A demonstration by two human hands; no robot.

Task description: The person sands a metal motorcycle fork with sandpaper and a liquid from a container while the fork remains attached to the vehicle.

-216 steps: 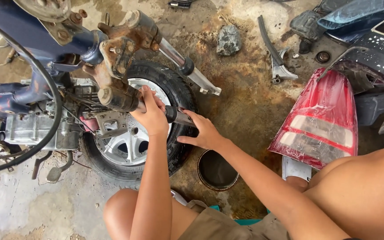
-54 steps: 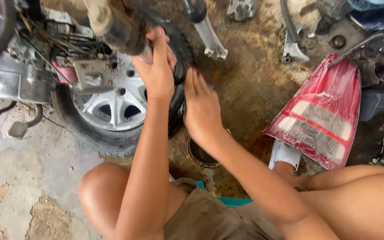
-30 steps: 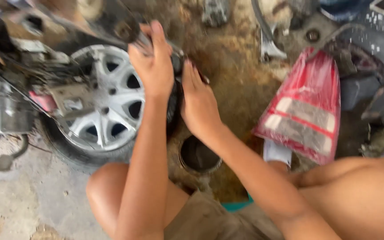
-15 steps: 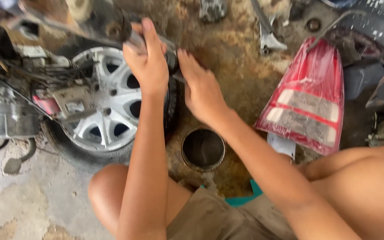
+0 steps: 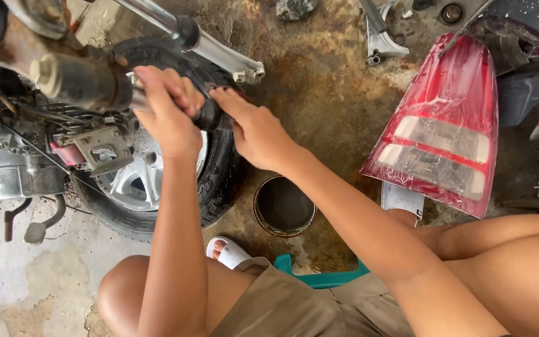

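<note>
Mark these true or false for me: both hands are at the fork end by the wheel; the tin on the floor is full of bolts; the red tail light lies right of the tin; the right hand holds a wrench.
Both hands at the fork end: true, left hand grips it, right hand touches.
Tin full of bolts: false, none are visible inside.
Red tail light right of tin: true.
Right hand holds a wrench: false, no tool in it.

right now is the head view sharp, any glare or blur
Head view: sharp, no motion blur; soft even daylight, faint shadows; wide-lens bending at the edges; mild sheen on the red tail light and chrome fork tube; both hands, left hand and right hand, are crisp.
</note>
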